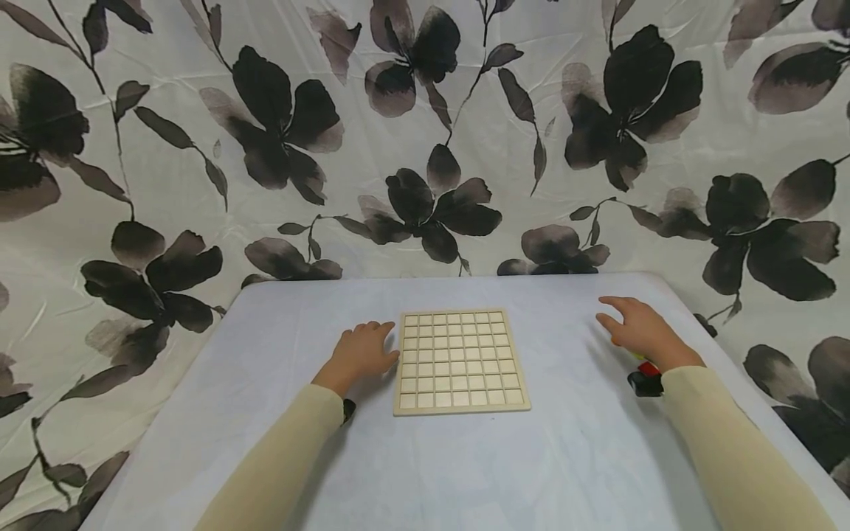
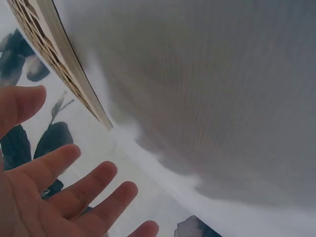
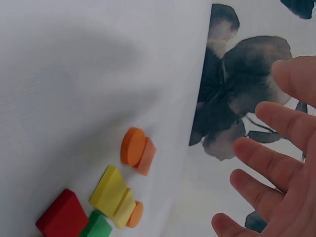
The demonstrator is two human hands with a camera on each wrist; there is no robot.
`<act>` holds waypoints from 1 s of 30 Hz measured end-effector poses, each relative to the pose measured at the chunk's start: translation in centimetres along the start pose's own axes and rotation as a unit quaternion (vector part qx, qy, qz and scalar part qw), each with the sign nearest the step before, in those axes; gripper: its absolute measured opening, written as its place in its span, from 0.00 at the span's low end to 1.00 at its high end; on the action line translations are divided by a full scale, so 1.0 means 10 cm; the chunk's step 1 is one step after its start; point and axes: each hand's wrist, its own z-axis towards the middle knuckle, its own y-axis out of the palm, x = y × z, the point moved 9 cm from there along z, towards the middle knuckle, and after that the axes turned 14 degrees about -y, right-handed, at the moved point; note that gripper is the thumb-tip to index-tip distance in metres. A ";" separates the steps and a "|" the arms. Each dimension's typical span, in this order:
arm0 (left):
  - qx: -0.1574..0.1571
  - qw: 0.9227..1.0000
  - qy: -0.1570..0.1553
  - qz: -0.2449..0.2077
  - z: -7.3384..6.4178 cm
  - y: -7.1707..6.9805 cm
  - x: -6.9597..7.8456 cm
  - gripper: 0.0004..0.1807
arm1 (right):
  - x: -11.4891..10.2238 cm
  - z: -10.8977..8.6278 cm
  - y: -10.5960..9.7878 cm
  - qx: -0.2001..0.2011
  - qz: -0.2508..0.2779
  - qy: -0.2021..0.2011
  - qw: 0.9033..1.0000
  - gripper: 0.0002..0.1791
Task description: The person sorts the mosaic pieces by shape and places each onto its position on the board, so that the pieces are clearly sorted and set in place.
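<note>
A square wooden grid board [image 1: 461, 361] with raised dividers lies flat on the white table. Close beside its left edge is my left hand [image 1: 364, 350], fingers spread, thumb near the rim. In the left wrist view that hand [image 2: 64, 197] shows an empty palm next to the board's edge [image 2: 74, 64]. Over the table's right side hovers my right hand [image 1: 637, 332], fingers extended and holding nothing. Below it lie small coloured blocks: a red block [image 3: 62, 213], a yellow block [image 3: 108, 190], a green block [image 3: 96, 225] and an orange disc [image 3: 133, 146]. The right hand hides most of them from the head camera.
The white table [image 1: 279, 442] ends at a back edge, behind which hangs a floral-patterned cloth [image 1: 432, 199]. A black wrist strap piece [image 1: 645, 383] sits under the right wrist. More orange pieces [image 3: 145, 157] lie beside the disc.
</note>
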 end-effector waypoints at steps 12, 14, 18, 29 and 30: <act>-0.008 1.000 0.019 0.002 -0.05 0.09 0.05 0.32 | 0.20 -0.08 0.09 -0.009 -0.017 0.030 0.999 0.28; -0.007 1.000 0.021 0.004 -0.06 0.10 0.06 0.32 | 0.24 -0.10 0.12 -0.012 -0.016 0.039 0.999 0.27; -0.012 1.000 0.020 0.006 -0.07 0.12 0.07 0.31 | 0.28 -0.12 0.15 -0.015 -0.023 0.040 0.999 0.25; -0.031 0.999 0.027 0.000 -0.09 0.16 0.09 0.29 | 0.36 -0.12 0.20 -0.019 -0.085 0.029 0.996 0.22; -0.032 0.999 0.029 -0.001 -0.09 0.16 0.09 0.29 | 0.36 -0.13 0.20 -0.018 -0.091 0.029 0.995 0.23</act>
